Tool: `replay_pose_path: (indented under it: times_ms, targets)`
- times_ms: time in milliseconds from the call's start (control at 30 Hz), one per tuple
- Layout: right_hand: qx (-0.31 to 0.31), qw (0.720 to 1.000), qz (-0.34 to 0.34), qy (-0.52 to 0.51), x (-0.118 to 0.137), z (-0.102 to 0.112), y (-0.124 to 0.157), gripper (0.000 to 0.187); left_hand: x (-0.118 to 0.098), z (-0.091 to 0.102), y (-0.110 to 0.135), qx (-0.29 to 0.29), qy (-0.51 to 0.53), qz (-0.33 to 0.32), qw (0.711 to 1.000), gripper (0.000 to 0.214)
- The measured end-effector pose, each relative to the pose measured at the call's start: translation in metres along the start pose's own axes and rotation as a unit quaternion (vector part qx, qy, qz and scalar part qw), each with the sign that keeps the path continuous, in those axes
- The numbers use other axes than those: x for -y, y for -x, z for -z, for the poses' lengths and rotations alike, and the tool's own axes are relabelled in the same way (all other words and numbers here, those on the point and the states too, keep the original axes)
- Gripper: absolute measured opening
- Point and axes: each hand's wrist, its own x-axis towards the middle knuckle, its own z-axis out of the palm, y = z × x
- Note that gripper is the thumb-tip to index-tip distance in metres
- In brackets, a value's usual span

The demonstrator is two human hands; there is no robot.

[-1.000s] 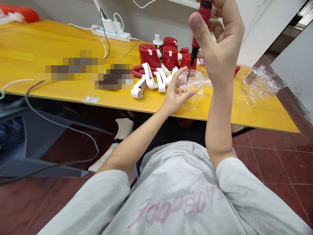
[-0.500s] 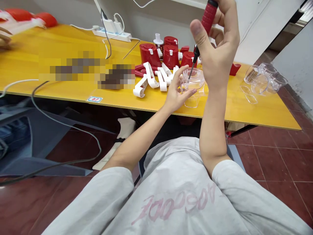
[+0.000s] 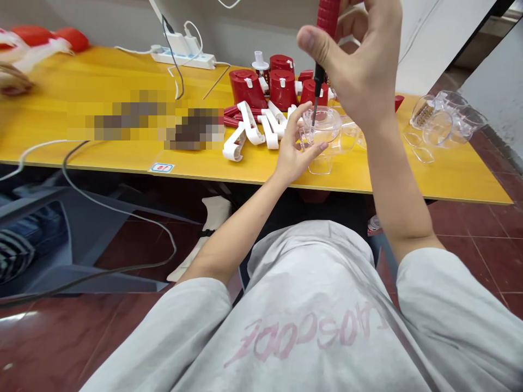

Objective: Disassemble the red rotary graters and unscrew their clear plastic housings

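My left hand is closed around the near left side of a clear plastic cup-shaped part, which sits at the table's front edge. High above it, my right hand grips the red handle of a screwdriver. The screwdriver's thin shaft points down, its tip inside the clear part near the left wall; whether it touches a screw is too small to tell. Just left of my left hand lie several white curved handles. Behind them stand red plastic cups, upside down.
More clear plastic parts lie at the table's right end. A white power strip with cables runs along the back of the yellow table. Another person's hand is at the far left, near red items in plastic.
My right hand and the screwdriver have shifted a little left, and the shaft now stands more upright. My left hand keeps its hold on the clear part. The camera view has turned slightly.
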Motion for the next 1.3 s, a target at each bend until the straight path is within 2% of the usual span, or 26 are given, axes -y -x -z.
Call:
replay_pose_path:
  times_ms: [100, 167, 233, 333, 433, 533, 600, 667, 733, 800, 867, 1000, 1067, 1167, 1233, 1300]
  targets:
    - [0.066, 0.997, -0.015, -0.032, 0.002, 0.008, -0.007, 0.024, 0.004, 0.000, 0.002, 0.005, -0.005, 0.006, 1.000, 0.094]
    - [0.104, 0.993, -0.014, -0.060, 0.005, 0.016, -0.010, 0.036, 0.006, 0.000, 0.003, 0.006, -0.006, 0.012, 1.000, 0.095]
    - [0.125, 0.989, -0.006, -0.075, 0.008, 0.025, -0.014, 0.040, 0.007, 0.000, 0.004, 0.003, -0.008, 0.016, 1.000, 0.095]
    - [0.147, 0.988, 0.021, -0.052, 0.008, 0.036, -0.021, 0.027, 0.007, -0.001, 0.005, -0.001, -0.017, 0.013, 1.000, 0.096]
    - [0.149, 0.987, 0.036, -0.052, 0.000, 0.034, -0.028, 0.031, 0.007, -0.001, 0.005, -0.007, -0.021, 0.016, 1.000, 0.096]
    - [0.185, 0.976, -0.005, -0.115, -0.011, 0.028, -0.036, 0.050, 0.006, -0.001, 0.005, -0.008, -0.019, 0.021, 1.000, 0.096]
    - [0.217, 0.967, -0.045, -0.122, -0.016, 0.027, -0.042, 0.059, 0.005, -0.001, 0.005, -0.009, -0.016, 0.021, 1.000, 0.096]
    - [0.236, 0.968, -0.045, -0.078, -0.015, 0.032, -0.046, 0.047, 0.005, -0.001, 0.005, -0.013, -0.015, 0.021, 1.000, 0.096]
    - [0.229, 0.973, -0.005, 0.005, -0.010, 0.038, -0.047, 0.028, 0.004, -0.001, 0.005, -0.012, -0.015, 0.020, 1.000, 0.096]
    - [0.209, 0.975, 0.037, 0.068, -0.004, 0.043, -0.047, 0.024, 0.004, -0.001, 0.004, -0.003, -0.017, 0.014, 1.000, 0.096]
    - [0.207, 0.976, 0.030, 0.052, 0.001, 0.042, -0.046, 0.037, 0.005, -0.001, 0.004, 0.004, -0.017, 0.006, 1.000, 0.094]
    - [0.245, 0.963, -0.028, -0.105, 0.001, 0.036, -0.046, 0.060, 0.008, 0.000, 0.005, 0.007, -0.011, 0.004, 1.000, 0.094]
    - [0.265, 0.957, -0.028, -0.116, -0.001, 0.037, -0.047, 0.058, 0.009, 0.000, 0.005, 0.000, -0.004, 0.012, 1.000, 0.096]
    - [0.268, 0.963, 0.008, 0.002, -0.001, 0.041, -0.047, 0.040, 0.011, -0.001, 0.006, -0.012, -0.004, 0.020, 1.000, 0.097]
    - [0.240, 0.968, 0.027, 0.065, -0.001, 0.043, -0.048, 0.038, 0.011, -0.001, 0.005, -0.014, -0.007, 0.020, 1.000, 0.097]
    - [0.225, 0.974, 0.012, 0.032, -0.001, 0.042, -0.048, 0.036, 0.009, -0.001, 0.004, -0.011, -0.009, 0.019, 1.000, 0.097]
